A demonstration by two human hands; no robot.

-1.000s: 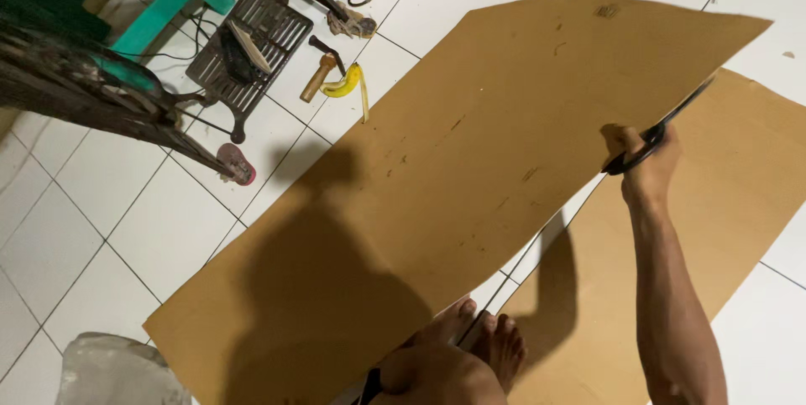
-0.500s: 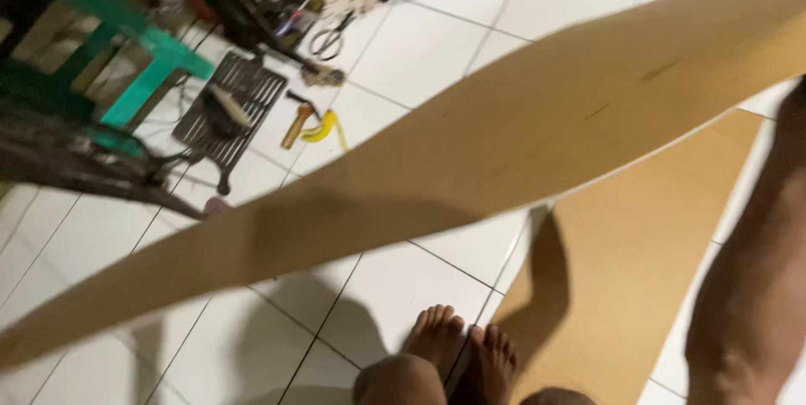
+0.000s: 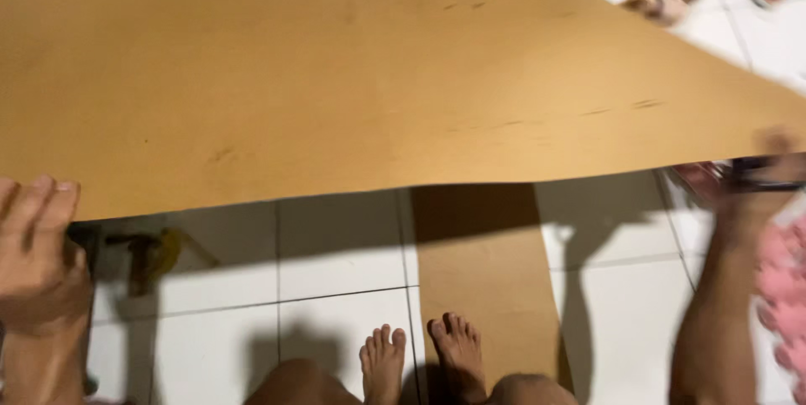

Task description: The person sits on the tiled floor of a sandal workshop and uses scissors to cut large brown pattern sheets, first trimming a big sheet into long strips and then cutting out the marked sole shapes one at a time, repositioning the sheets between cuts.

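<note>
Since a moment ago we have swung the brown board (image 3: pixel 353 78) flat across our view, lifted above the tiled floor (image 3: pixel 336 245). Our left hand (image 3: pixel 38 245) grips its near-left edge; our right hand (image 3: pixel 756 174), blurred, holds dark scissors (image 3: pixel 760 177) at its right edge. Both hands are far apart.

The left hand (image 3: pixel 38 241) is seen at the lower left of the frame, fingers pointed upward and held close together, the forearm dropping straight down to the bottom edge. The right hand (image 3: pixel 760 174) is seen at the right edge, blurred, with its fingers curled closed; its forearm runs down toward the lower right. Both arms are spread wide apart.
</note>
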